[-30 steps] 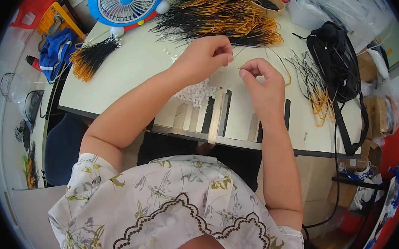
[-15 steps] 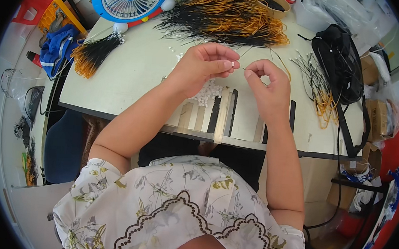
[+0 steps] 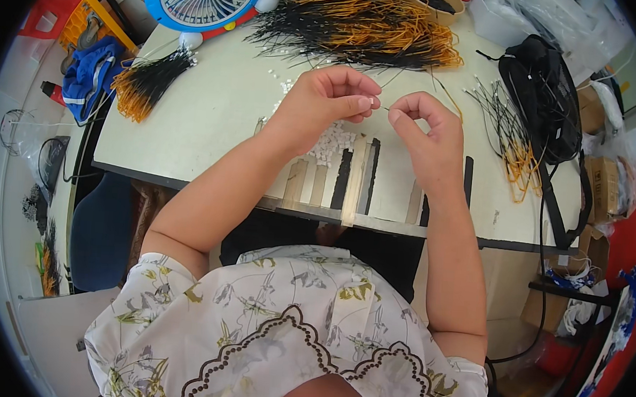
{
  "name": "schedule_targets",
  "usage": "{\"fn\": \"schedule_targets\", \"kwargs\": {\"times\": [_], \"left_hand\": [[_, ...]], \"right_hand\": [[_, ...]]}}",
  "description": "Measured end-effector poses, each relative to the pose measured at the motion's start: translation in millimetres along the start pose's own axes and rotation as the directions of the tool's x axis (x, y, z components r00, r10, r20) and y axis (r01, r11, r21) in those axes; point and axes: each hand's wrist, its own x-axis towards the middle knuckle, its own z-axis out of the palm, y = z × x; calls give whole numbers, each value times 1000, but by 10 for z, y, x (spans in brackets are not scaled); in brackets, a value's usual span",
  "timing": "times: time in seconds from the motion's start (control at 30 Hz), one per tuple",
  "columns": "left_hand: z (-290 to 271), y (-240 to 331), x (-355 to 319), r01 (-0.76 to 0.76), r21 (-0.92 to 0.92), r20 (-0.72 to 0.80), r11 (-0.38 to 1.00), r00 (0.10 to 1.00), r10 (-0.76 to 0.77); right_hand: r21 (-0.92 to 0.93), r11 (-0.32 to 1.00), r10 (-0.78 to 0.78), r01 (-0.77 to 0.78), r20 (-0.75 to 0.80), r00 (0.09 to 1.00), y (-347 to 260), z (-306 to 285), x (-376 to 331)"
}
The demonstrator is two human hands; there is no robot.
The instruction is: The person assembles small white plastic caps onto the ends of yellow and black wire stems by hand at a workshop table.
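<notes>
My left hand [image 3: 317, 106] is over the middle of the table, thumb and fingers pinching a tiny white connector housing [image 3: 371, 101]. Just right of it, my right hand [image 3: 433, 136] has thumb and forefinger closed on a thin dark wire [image 3: 386, 108], whose tip points toward the white piece. A small gap shows between the two hands. Below my left hand lies a heap of small white housings [image 3: 330, 148], partly hidden by my wrist. Beyond the hands spreads a large pile of black and orange wires [image 3: 360, 24].
Wooden and black strips [image 3: 356, 179] lie at the table's near edge. A wire bundle with white ends [image 3: 149, 87] sits at the left, looser wires [image 3: 510, 142] at the right. A blue fan [image 3: 206, 2] stands at the back left, a black bag [image 3: 542, 103] at the right.
Both hands keep nearly the same place and grip. The right hand has shifted very slightly toward the left; the whole view has moved a little.
</notes>
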Motion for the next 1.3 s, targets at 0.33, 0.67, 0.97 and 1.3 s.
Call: {"fn": "schedule_targets", "kwargs": {"times": [0.33, 0.67, 0.97, 1.3], "left_hand": [[63, -42, -16, 33, -89, -57, 995, 998, -38], [84, -10, -15, 60, -195, -15, 979, 998, -64], [97, -25, -14, 29, -146, 4, 989, 1000, -28], [154, -56, -13, -66, 68, -39, 995, 997, 69]], "right_hand": [[134, 988, 76, -77, 19, 997, 31, 7, -10], [203, 975, 90, -95, 37, 995, 76, 9, 12], [244, 952, 175, -186, 69, 982, 65, -1, 4], [240, 950, 195, -199, 40, 980, 56, 18, -6]]}}
